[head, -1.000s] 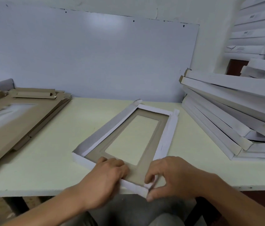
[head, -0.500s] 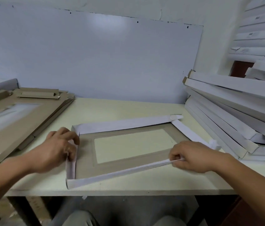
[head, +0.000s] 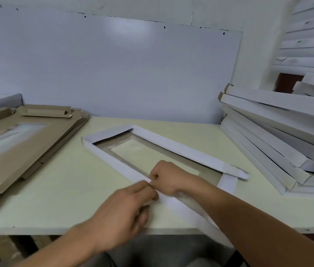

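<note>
Pinched by L hand [head: 125, 207] & R hand [head: 168, 178]: white flap [head: 117, 166] of cardboard frame [head: 181, 149]; crease best pressed flat outward.

You work with one view only: the wide-angle camera worn on your head. It faces forward and down over the near edge of the counter [head: 59, 189] toward the wall panel [head: 113, 74] behind the far edge. It sits close; the left hand [head: 125, 212] and right hand [head: 169, 178] enter from below, meeting on the cardboard frame [head: 171, 143] at mid-picture.
</note>
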`<state>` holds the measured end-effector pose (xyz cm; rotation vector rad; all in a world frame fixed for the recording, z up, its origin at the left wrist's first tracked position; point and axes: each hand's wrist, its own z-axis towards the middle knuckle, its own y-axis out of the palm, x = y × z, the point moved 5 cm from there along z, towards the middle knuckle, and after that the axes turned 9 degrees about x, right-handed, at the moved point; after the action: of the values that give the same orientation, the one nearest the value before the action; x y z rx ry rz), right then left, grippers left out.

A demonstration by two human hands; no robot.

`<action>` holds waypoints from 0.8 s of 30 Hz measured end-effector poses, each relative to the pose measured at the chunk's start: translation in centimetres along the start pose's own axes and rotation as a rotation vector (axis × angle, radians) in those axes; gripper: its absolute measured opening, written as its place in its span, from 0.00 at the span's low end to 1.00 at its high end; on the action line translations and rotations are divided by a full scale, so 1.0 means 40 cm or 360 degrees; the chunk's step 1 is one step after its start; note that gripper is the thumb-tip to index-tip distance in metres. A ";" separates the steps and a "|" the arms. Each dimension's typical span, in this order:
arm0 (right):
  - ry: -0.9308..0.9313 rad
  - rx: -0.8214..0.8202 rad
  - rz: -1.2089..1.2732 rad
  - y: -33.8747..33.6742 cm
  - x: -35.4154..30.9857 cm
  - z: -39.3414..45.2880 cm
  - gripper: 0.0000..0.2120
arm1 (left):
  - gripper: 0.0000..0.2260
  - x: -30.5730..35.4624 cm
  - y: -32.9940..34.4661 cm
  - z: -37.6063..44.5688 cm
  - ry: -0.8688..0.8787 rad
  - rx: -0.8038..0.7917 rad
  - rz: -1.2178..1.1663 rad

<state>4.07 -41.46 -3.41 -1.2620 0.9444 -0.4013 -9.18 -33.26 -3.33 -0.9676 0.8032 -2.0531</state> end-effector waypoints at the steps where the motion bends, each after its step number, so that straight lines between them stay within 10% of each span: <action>1: 0.0108 -0.0015 0.0124 0.005 -0.001 0.015 0.19 | 0.17 0.018 0.017 -0.005 0.0046 -0.0049 -0.0035; 5: 0.0520 0.0061 0.0537 0.032 0.011 0.066 0.19 | 0.25 0.046 0.069 -0.017 0.0179 -0.0188 0.0015; 11: 0.0618 0.0193 0.1337 0.048 0.024 0.091 0.05 | 0.08 -0.007 0.054 0.004 0.0138 -0.0235 0.0117; 19: 0.0070 -0.0066 0.0109 0.017 0.061 0.036 0.30 | 0.08 -0.098 0.040 0.039 -0.0135 -0.0105 0.0177; 24: -0.0049 -0.0336 0.0038 -0.017 0.075 -0.057 0.18 | 0.12 -0.129 0.042 0.055 -0.0265 -0.0065 0.0222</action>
<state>4.18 -45.25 -3.93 -1.4428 0.9941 -0.2673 -4.44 -30.52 -5.40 -1.0594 0.8036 -1.8178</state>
